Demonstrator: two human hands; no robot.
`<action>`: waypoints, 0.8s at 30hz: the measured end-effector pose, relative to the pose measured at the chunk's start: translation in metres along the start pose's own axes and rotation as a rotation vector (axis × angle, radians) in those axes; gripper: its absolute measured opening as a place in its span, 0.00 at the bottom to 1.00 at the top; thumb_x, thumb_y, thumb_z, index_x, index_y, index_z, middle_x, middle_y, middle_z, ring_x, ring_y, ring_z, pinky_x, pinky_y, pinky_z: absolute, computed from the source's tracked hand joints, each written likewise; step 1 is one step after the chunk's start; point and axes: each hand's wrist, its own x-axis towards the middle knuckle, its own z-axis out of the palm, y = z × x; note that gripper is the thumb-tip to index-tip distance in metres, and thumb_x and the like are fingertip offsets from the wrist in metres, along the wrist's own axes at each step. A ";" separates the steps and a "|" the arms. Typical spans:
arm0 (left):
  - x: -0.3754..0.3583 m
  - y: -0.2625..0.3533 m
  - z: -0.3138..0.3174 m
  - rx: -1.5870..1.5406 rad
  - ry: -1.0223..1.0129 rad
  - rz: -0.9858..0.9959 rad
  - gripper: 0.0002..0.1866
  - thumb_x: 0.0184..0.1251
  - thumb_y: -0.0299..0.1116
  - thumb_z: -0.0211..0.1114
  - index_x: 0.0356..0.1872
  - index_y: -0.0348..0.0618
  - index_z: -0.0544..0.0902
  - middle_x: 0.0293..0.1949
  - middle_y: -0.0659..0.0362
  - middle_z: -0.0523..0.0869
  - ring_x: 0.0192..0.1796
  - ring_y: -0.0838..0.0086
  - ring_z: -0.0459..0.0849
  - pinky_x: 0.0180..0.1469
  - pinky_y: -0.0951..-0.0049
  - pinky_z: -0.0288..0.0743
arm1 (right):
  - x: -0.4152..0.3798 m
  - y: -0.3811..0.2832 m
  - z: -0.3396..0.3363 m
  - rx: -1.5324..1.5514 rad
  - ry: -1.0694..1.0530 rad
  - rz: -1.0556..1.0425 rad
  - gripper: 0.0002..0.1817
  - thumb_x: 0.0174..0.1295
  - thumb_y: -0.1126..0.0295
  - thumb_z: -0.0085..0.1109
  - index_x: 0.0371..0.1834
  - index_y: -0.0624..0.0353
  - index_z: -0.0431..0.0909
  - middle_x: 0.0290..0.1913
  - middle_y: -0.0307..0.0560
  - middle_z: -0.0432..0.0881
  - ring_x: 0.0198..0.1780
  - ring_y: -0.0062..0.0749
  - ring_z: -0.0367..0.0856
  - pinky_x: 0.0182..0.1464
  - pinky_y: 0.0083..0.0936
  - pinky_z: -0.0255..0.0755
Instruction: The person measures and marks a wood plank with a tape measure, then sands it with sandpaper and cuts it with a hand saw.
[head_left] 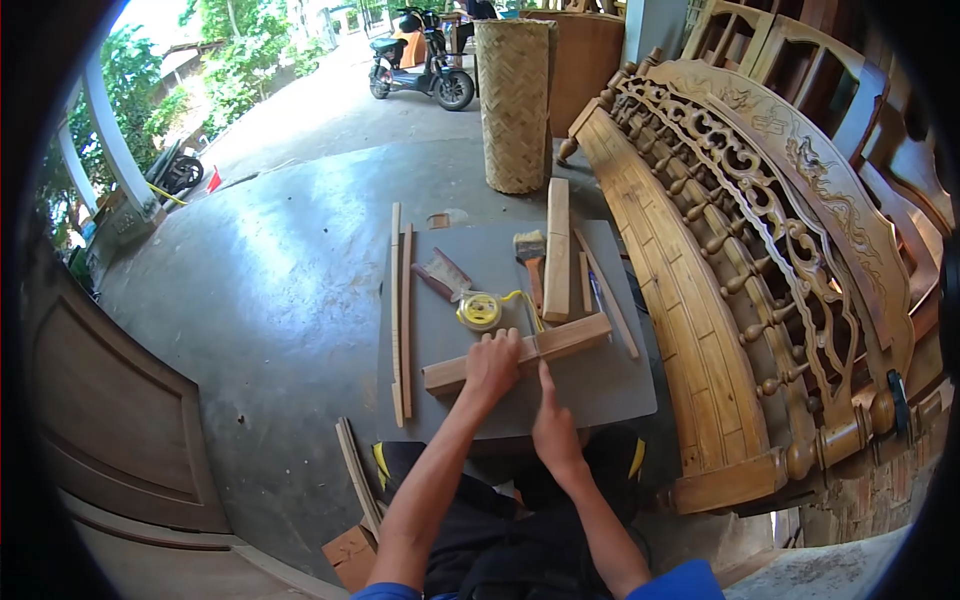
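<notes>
A squared wooden block [575,338] lies slantwise across the near part of a grey board. My left hand [492,365] is closed over the block's middle, its fingers bent round the top. My right hand [556,428] is at the block's near side, index finger stretched out with its tip at the wood and the other fingers curled. A thin line or strip crosses the block by that fingertip; I cannot make out which. Just beyond my left hand sits a yellow tape measure [480,311]. Behind the block lies a paintbrush [531,262] with a wooden handle.
Another wooden block [558,250] and thin strips [402,310] lie on the grey board [610,390]. A carved wooden bed panel [690,330] leans at right. A woven mat roll [514,105] and a scooter [425,62] stand beyond; a wooden door panel [120,400] is at left.
</notes>
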 end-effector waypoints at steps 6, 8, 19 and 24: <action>0.013 -0.008 -0.005 -0.104 -0.105 0.009 0.25 0.35 0.42 0.77 0.31 0.41 0.73 0.31 0.54 0.81 0.36 0.60 0.84 0.36 0.63 0.77 | -0.098 0.003 -0.032 -0.087 -0.249 0.183 0.42 0.51 0.84 0.45 0.70 0.51 0.41 0.33 0.71 0.76 0.36 0.66 0.76 0.36 0.50 0.71; 0.010 -0.007 -0.006 -0.094 -0.068 0.039 0.25 0.35 0.43 0.76 0.31 0.41 0.73 0.30 0.53 0.82 0.35 0.60 0.84 0.36 0.63 0.77 | -0.054 0.004 -0.020 -0.050 -0.085 0.038 0.40 0.52 0.84 0.44 0.70 0.51 0.42 0.30 0.71 0.75 0.35 0.66 0.76 0.36 0.53 0.69; 0.026 -0.016 -0.026 -0.184 -0.234 -0.014 0.25 0.32 0.46 0.75 0.30 0.38 0.78 0.28 0.49 0.83 0.34 0.56 0.83 0.36 0.60 0.76 | -0.097 0.029 0.001 -0.061 -0.052 -0.052 0.40 0.53 0.87 0.42 0.70 0.55 0.39 0.31 0.73 0.75 0.34 0.67 0.75 0.34 0.51 0.68; 0.022 -0.018 -0.022 -0.203 -0.188 -0.002 0.26 0.32 0.47 0.75 0.29 0.37 0.78 0.28 0.49 0.83 0.33 0.55 0.83 0.36 0.60 0.76 | -0.035 0.017 -0.002 -0.061 -0.024 -0.093 0.38 0.53 0.86 0.41 0.69 0.56 0.41 0.37 0.75 0.74 0.38 0.68 0.74 0.39 0.52 0.68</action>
